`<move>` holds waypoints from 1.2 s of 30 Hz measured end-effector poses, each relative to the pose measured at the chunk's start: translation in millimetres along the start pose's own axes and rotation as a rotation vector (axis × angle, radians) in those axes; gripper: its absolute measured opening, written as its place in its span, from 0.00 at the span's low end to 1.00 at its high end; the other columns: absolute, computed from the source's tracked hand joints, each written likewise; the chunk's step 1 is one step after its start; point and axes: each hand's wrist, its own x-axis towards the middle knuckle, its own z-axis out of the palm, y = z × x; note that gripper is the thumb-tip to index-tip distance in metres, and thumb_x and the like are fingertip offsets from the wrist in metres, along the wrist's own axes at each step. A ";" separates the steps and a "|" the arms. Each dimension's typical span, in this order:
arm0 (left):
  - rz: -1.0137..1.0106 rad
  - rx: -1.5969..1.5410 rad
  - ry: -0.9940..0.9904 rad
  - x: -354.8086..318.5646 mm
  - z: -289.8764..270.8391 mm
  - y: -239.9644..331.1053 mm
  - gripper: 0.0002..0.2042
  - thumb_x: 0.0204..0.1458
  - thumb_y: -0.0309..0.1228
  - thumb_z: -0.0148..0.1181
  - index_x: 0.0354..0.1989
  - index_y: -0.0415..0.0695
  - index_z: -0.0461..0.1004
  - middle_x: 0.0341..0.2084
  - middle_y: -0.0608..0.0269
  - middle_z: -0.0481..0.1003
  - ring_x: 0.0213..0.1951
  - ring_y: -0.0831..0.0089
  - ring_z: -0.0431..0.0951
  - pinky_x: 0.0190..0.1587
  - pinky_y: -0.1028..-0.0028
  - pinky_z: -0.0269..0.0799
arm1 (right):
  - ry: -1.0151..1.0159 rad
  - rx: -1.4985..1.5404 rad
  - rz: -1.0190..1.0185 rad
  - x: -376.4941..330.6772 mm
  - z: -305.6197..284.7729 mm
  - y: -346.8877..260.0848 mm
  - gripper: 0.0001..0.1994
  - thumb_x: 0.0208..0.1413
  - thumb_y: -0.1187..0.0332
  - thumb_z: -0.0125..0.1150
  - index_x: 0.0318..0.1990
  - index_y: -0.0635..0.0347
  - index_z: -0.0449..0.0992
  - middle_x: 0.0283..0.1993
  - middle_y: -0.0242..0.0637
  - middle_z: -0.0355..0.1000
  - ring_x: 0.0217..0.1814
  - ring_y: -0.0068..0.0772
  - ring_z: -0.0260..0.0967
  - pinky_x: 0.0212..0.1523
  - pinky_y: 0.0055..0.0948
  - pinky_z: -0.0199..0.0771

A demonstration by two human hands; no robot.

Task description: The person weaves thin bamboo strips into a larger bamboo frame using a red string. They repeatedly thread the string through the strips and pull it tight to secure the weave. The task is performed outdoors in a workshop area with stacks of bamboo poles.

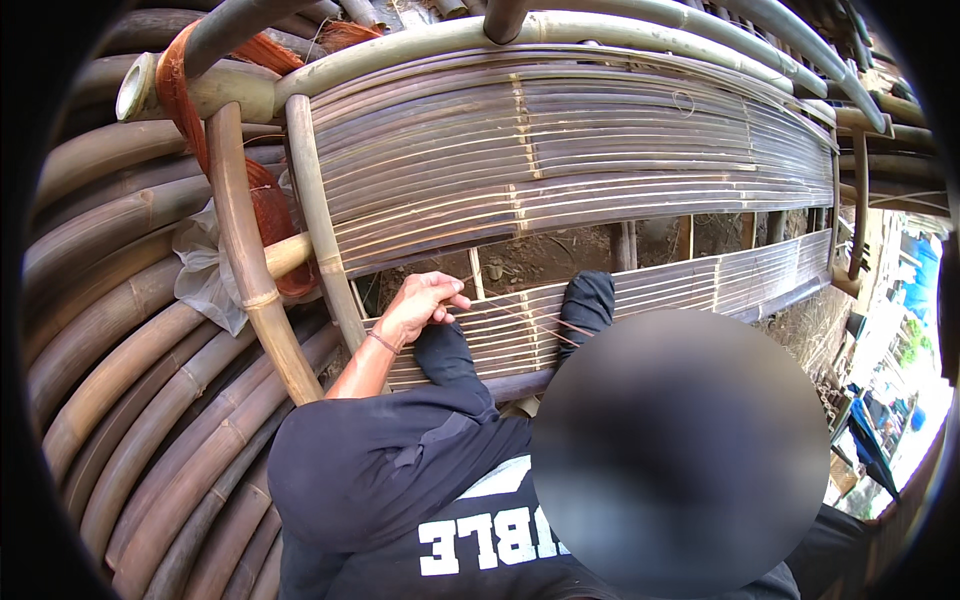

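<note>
Toward the left of the near slatted section, my left hand (428,303) is closed in a pinch, thumb against fingers. From it a thin brown strand (525,318) seems to run right toward my dark-clad knee (588,300); its far end is hidden. Below that hand lie narrow split-bamboo slats (680,288), parallel and slightly apart. Beyond an open gap, a wider slatted panel (430,150) stretches across the bamboo frame, with pale nodes lined up along it. My right hand does not show; a large blurred patch covers the lower right.
Thick bamboo poles (110,400) are stacked along the left. An orange-red cloth strip (180,100) wraps the frame's corner, near a crumpled whitish plastic sheet (205,260). An upright bamboo post (250,255) stands left of my arm. Bare soil (570,255) shows through the gap.
</note>
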 end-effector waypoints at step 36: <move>0.340 1.018 0.025 18.4 5.6 -48.5 0.35 0.41 0.38 0.62 0.62 0.41 0.68 0.43 0.44 0.80 0.51 0.49 0.78 0.56 0.56 0.67 | -0.305 -0.427 -0.335 136.6 110.9 -111.6 0.15 0.64 0.57 0.58 0.45 0.61 0.80 0.41 0.43 0.80 0.44 0.37 0.77 0.49 0.32 0.74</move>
